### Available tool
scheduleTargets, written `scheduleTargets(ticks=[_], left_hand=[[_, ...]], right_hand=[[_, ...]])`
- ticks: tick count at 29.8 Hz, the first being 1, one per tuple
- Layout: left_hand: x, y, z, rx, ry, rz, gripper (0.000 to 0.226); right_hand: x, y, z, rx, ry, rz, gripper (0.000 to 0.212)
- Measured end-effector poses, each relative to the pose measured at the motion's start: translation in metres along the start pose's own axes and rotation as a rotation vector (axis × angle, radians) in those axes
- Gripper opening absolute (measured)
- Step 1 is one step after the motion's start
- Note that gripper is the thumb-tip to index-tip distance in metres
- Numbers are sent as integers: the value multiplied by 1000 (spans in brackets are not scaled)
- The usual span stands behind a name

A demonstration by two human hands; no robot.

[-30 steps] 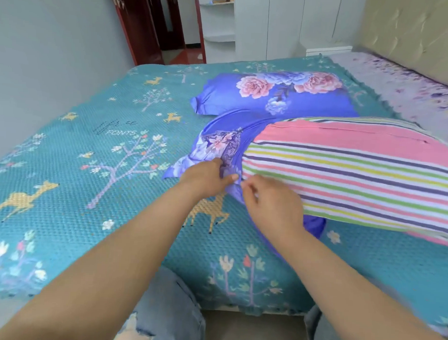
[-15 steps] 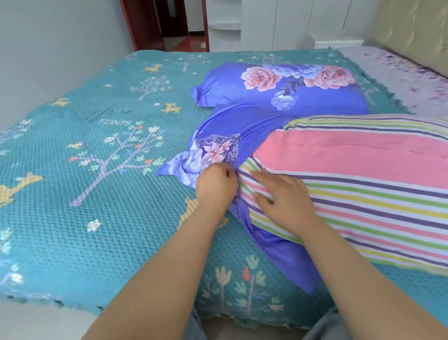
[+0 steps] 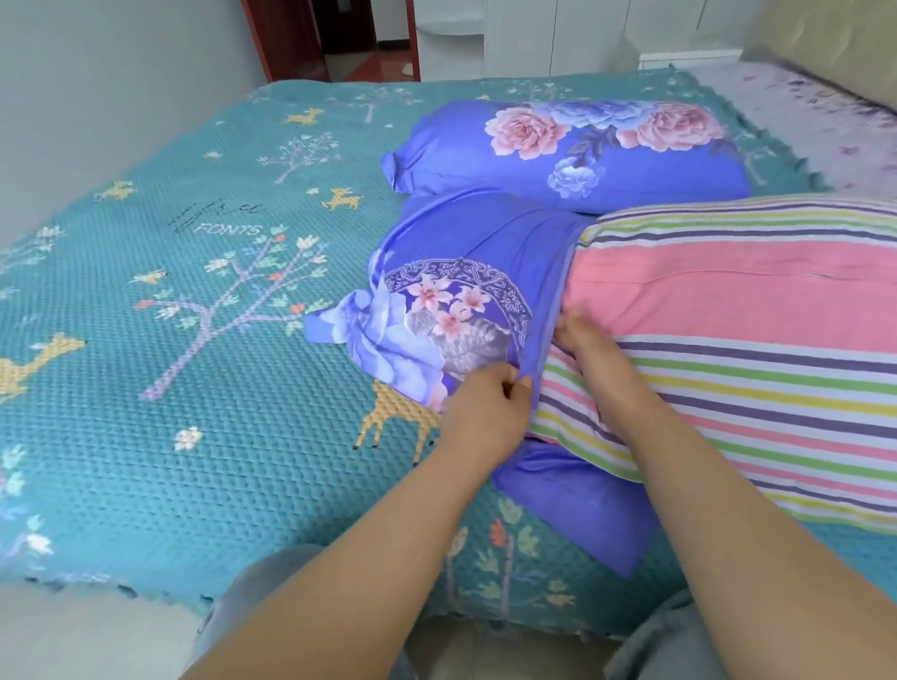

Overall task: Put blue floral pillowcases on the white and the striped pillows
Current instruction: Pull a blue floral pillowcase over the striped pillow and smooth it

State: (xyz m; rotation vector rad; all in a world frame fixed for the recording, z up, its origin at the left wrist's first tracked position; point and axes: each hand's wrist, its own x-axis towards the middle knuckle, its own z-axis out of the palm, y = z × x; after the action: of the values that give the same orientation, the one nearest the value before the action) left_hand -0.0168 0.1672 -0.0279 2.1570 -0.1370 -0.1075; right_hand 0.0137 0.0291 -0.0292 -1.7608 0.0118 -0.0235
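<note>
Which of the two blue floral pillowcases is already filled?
The far pillowcase, plump and closed, with large pink roses. The near pillowcase only covers the striped pillow's end.

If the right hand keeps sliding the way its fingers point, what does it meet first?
The right hand points away and slightly left, into the open mouth of the blue pillowcase. It would probably meet that fabric first, beside the striped pillow; depth inside is unclear.

Smooth cloth pillowcase (image 3: pixel 453 309) (faint sheen), waffle-textured bedspread (image 3: pixel 175 430)
</note>
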Motion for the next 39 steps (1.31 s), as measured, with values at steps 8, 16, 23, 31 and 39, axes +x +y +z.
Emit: scheduleTargets(ticks=[8,16,23,31,39], left_hand=[[8,-15,-9,-437,59,-83,28],[44,-62,-66,-807,455,-500,32],[27,-61,-77,-987,494,-383,30],[2,-40,-41,-33,107,127,44],[2,-55,-49,-425,-94,-278,19]], right_hand=[[-12,6,8,39,292,-41,16],[-9,4,18,-133,504,-26,27],[-23,-8,35,-363,408,-178,81],[-2,15,42,-1048,69,-66,69],[-15,-9,71,-1093,531,-270,48]])
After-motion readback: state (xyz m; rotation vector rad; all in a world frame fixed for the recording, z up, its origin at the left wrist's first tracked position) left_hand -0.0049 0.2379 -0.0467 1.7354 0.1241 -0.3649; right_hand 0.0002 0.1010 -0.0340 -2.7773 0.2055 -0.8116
